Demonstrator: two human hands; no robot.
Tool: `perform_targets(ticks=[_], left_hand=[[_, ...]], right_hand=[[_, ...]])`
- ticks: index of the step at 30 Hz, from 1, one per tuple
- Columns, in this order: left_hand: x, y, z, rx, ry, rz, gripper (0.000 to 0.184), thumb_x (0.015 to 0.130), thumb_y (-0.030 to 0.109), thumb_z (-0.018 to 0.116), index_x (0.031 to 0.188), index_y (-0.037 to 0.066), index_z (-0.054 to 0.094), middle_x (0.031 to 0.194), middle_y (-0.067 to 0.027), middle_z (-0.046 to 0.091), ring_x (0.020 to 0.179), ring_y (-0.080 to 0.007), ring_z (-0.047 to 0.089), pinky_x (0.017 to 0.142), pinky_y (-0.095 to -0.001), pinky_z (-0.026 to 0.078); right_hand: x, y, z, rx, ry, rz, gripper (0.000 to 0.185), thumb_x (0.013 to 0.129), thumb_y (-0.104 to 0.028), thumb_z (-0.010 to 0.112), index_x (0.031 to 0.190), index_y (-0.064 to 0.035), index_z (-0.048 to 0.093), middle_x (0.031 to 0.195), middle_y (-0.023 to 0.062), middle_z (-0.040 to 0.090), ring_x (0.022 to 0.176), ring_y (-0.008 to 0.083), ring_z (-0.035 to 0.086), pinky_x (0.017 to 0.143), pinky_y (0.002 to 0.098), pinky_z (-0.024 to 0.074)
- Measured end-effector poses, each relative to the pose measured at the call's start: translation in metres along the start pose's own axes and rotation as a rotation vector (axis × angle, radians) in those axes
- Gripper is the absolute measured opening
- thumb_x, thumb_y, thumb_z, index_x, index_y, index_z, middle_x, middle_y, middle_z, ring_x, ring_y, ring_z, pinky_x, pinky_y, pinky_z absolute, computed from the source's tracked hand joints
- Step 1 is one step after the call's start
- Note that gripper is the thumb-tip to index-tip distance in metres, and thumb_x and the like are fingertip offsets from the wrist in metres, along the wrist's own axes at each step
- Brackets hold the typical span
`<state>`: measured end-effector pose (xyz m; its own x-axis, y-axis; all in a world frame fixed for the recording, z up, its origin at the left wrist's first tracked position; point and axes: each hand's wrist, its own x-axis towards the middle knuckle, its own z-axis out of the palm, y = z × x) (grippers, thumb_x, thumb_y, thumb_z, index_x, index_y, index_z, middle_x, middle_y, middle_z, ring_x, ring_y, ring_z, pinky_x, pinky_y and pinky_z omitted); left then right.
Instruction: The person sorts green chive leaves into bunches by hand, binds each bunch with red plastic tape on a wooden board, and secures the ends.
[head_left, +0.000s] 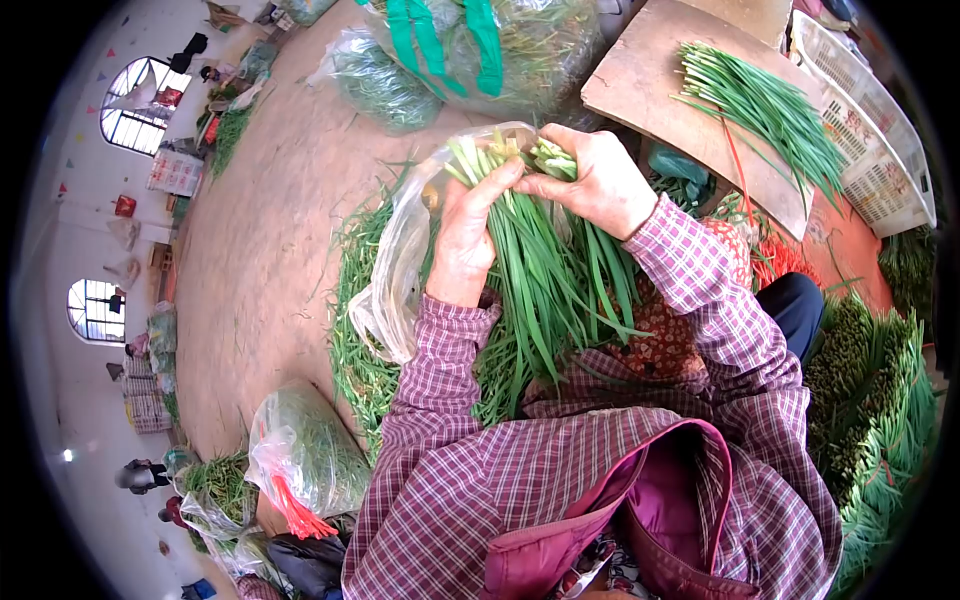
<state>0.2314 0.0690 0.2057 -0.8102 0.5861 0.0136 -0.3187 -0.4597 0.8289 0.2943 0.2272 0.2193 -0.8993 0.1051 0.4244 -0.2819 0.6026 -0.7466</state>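
My left hand [465, 225] is closed around a bunch of garlic chives [535, 275], pale stem ends up, leaves hanging toward my lap. My right hand [605, 180] grips a smaller bunch of chives [553, 160] beside it, its leaves trailing down to the right. The fingertips of both hands come close together at the stems. A clear plastic bag [385, 290] lies just behind and left of my left hand. Loose chives [360, 340] are heaped around the bag and under my forearms.
A bundle of chives [765, 105] lies on a wooden board [640, 75] at upper right, beside a white plastic basket [870, 140]. Red ties [785, 262] are below it. Stacked chives [865, 400] stand at my right. Filled plastic bags [310, 440] sit on the floor.
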Motion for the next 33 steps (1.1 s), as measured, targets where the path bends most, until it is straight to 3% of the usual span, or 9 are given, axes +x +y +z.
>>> perform_targets(ticks=[7,11,13,18,20,22,25,30,33], left_hand=[[-0.001,0.0,-0.005,0.069,-0.025,-0.087,0.034,0.082,0.004,0.068,0.111,0.004,0.05,0.098,-0.0075,0.061,0.079,-0.0173,0.065,0.066,-0.0303,0.057],[-0.002,-0.003,-0.007,0.091,0.033,-0.076,0.034,0.081,0.004,0.069,0.109,0.005,0.049,0.094,-0.0083,0.061,0.075,-0.0193,0.065,0.062,-0.0321,0.058],[-0.003,-0.003,-0.015,0.083,0.046,-0.046,0.023,0.083,0.003,0.065,0.103,0.004,0.052,0.089,-0.0095,0.062,0.078,-0.02,0.066,0.063,-0.0327,0.059],[-0.003,-0.001,-0.014,0.101,0.047,-0.054,0.022,0.083,0.005,0.066,0.101,0.004,0.053,0.086,-0.0097,0.063,0.075,-0.0205,0.067,0.062,-0.0321,0.059],[-0.001,-0.004,-0.012,0.094,0.06,-0.059,0.021,0.083,0.004,0.066,0.101,0.004,0.054,0.086,-0.0096,0.063,0.073,-0.0205,0.067,0.062,-0.0319,0.059],[0.003,-0.007,-0.01,0.074,0.002,-0.082,0.029,0.083,0.003,0.067,0.107,0.005,0.051,0.09,-0.0078,0.063,0.074,-0.0188,0.066,0.062,-0.0318,0.059],[0.001,-0.01,0.0,0.072,-0.021,-0.055,0.028,0.084,0.003,0.066,0.107,0.005,0.051,0.092,-0.008,0.063,0.075,-0.0181,0.066,0.063,-0.0319,0.059],[0.001,-0.006,-0.007,0.047,0.011,-0.041,0.019,0.086,0.006,0.064,0.101,0.003,0.054,0.087,-0.0095,0.065,0.072,-0.0193,0.066,0.063,-0.0324,0.059],[0.004,0.01,-0.029,0.107,0.137,0.037,0.017,0.088,0.015,0.064,0.097,0.003,0.056,0.084,-0.0124,0.066,0.071,-0.0228,0.068,0.061,-0.0334,0.059]], right_hand=[[-0.002,0.003,-0.004,-0.001,-0.003,-0.048,0.033,0.078,-0.026,0.068,0.105,-0.0085,0.065,0.079,0.0167,0.067,0.074,0.0329,0.066,0.067,0.0383,0.0533],[-0.001,0.015,-0.01,-0.13,0.028,-0.022,0.026,0.078,-0.027,0.067,0.096,-0.0088,0.064,0.074,0.0155,0.066,0.069,0.0325,0.066,0.064,0.0398,0.0529],[0.001,0.025,-0.016,-0.206,0.067,0.029,0.022,0.078,-0.028,0.067,0.087,-0.0092,0.062,0.071,0.0152,0.065,0.066,0.0321,0.065,0.063,0.0416,0.0523],[0.001,0.038,-0.021,-0.325,0.267,-0.016,0.038,0.08,-0.034,0.069,0.098,-0.0012,0.062,0.072,0.0171,0.065,0.068,0.0311,0.066,0.063,0.0376,0.0517],[-0.003,0.023,-0.018,0.118,0.099,0.113,0.041,0.08,-0.037,0.071,0.096,-0.0007,0.063,0.07,0.0157,0.064,0.063,0.0224,0.064,0.062,0.0347,0.0501],[-0.005,0.013,-0.012,0.218,0.035,0.098,0.034,0.083,-0.033,0.07,0.089,0.0005,0.065,0.068,0.0095,0.064,0.061,0.0108,0.058,0.059,0.0291,0.0479],[-0.005,0.003,-0.006,0.509,-0.038,0.174,0.025,0.084,-0.025,0.067,0.09,0.0,0.066,0.063,0.0063,0.063,0.059,0.0088,0.058,0.058,0.0277,0.0472],[-0.003,0.015,-0.012,0.174,0.066,0.052,0.024,0.082,-0.025,0.067,0.087,-0.0014,0.067,0.068,0.0098,0.065,0.059,0.0114,0.058,0.058,0.029,0.0477],[-0.009,0.047,-0.027,0.172,0.084,0.219,0.025,0.083,-0.029,0.068,0.087,-0.0048,0.069,0.068,0.0063,0.065,0.055,0.0108,0.058,0.053,0.0281,0.0469]])
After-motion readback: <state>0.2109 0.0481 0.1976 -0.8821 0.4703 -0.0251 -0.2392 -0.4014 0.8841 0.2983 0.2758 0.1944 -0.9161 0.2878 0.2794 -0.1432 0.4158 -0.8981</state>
